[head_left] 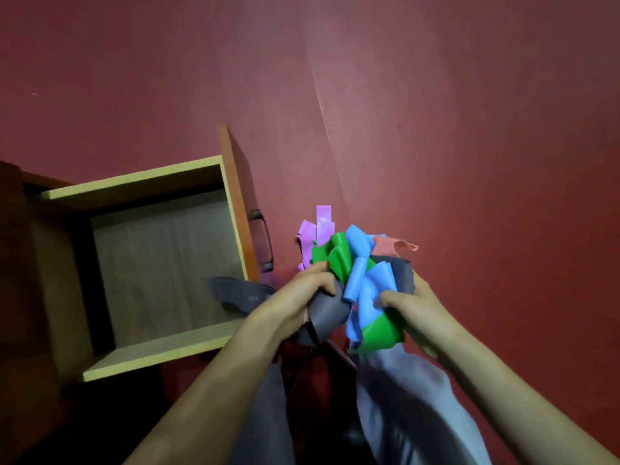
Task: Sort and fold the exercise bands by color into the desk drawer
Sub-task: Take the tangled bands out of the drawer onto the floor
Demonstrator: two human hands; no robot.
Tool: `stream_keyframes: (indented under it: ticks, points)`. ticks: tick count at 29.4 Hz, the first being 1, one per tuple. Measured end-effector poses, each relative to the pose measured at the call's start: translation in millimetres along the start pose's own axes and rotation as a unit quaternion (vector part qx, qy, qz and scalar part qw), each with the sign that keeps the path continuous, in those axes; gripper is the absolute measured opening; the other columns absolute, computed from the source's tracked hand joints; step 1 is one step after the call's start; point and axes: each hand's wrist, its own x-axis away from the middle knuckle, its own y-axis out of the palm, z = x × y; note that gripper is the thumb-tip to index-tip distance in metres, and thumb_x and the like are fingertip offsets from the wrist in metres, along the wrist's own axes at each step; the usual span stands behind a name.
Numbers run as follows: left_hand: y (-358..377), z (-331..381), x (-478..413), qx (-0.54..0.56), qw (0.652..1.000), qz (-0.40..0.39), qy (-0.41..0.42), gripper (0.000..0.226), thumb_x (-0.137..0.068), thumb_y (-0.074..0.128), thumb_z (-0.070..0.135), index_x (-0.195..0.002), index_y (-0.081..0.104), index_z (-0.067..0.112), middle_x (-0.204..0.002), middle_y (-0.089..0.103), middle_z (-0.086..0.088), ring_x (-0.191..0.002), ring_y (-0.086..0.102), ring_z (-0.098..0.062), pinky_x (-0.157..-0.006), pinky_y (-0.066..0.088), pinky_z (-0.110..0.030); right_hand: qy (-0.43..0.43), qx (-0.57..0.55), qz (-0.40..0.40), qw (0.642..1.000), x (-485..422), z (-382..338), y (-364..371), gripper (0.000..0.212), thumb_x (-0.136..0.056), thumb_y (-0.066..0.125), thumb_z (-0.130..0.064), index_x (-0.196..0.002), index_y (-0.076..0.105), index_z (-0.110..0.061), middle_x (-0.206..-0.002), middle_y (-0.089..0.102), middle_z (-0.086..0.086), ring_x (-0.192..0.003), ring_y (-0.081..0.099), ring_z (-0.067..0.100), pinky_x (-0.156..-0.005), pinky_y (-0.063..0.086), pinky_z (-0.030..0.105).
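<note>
Both of my hands hold one tangled bundle of exercise bands in front of me, over the red floor. My left hand (303, 293) grips the grey band (327, 313) on the bundle's left side. My right hand (407, 307) clutches the right side by the blue band (367, 286) and green band (340, 255). Purple band ends (317, 234) stick out on the far side, and a pink band (391, 246) pokes out at the far right. The desk drawer (134, 184) stands pulled open to the left, its wooden bottom bare.
The drawer's orange front panel (243, 199) with a dark handle (265, 241) faces the bundle. Red floor (469, 129) spreads beyond and to the right. My legs in grey trousers (402, 397) are below the hands. The dark desk body (13, 263) is at the far left.
</note>
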Motion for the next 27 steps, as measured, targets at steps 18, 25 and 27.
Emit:
stream_keyframes:
  ticks: [18,25,27]
  points:
    - [85.6,-33.4,-199.9,-0.160,0.978,0.090,0.103,0.057,-0.071,0.047,-0.016,-0.122,0.053,0.008,-0.113,0.054,-0.007,-0.091,0.051,-0.012,-0.064,0.042,-0.009,-0.020,0.029,-0.023,0.999,-162.8,72.1,-130.9,0.052,-0.070,0.062,0.011,-0.114,0.050,-0.015,-0.100,0.059,0.007,-0.076,0.056,0.010,-0.062,0.050,0.019]
    - [16.0,-68.1,-320.6,-0.443,0.872,0.179,0.102,0.088,-0.080,0.055,0.001,-0.147,0.003,0.026,-0.155,-0.017,-0.015,-0.144,0.010,-0.029,-0.110,0.020,-0.028,0.020,0.325,0.122,0.938,-292.8,145.5,-135.6,0.084,-0.077,0.068,-0.018,-0.143,0.018,-0.015,-0.153,0.009,0.015,-0.138,0.020,0.031,-0.110,0.023,0.032]
    - [3.0,-79.7,-343.9,-0.434,0.864,0.220,0.134,0.083,-0.081,0.049,-0.001,-0.147,0.006,0.024,-0.156,-0.011,-0.011,-0.144,0.009,-0.027,-0.109,0.020,-0.030,0.012,0.336,0.149,0.930,-311.2,167.8,-126.5,0.074,-0.081,0.062,-0.016,-0.142,0.021,-0.016,-0.154,-0.001,0.015,-0.140,0.014,0.035,-0.111,0.020,0.035]
